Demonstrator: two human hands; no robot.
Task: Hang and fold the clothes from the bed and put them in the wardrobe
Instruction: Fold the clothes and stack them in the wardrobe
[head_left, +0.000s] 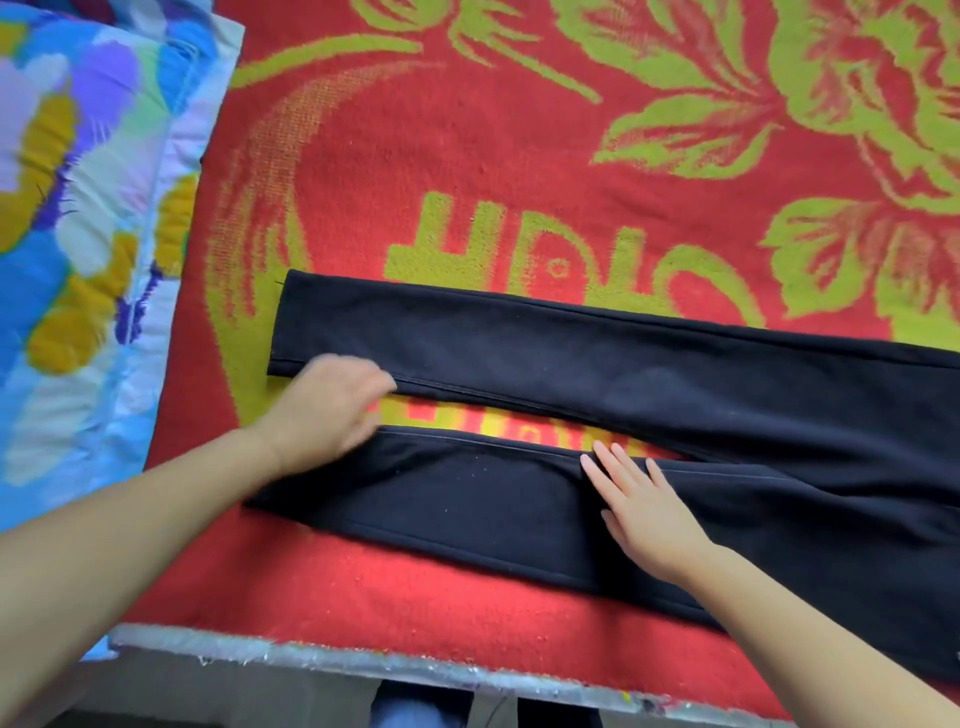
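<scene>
— Lying flat on the bed's red and green blanket (519, 145), the black trousers (675, 374) have their two legs stretched out to the left, a narrow gap between them.

— And the hands?

— The right hand (644, 509) presses the nearer leg, fingers straight, gripping nothing. The left hand (327, 410) is at the leg ends, blurred; whether its grip has hold of cloth, I cannot tell.

— Anything else?

— A flowered quilt (78, 234) lies at the left.
</scene>
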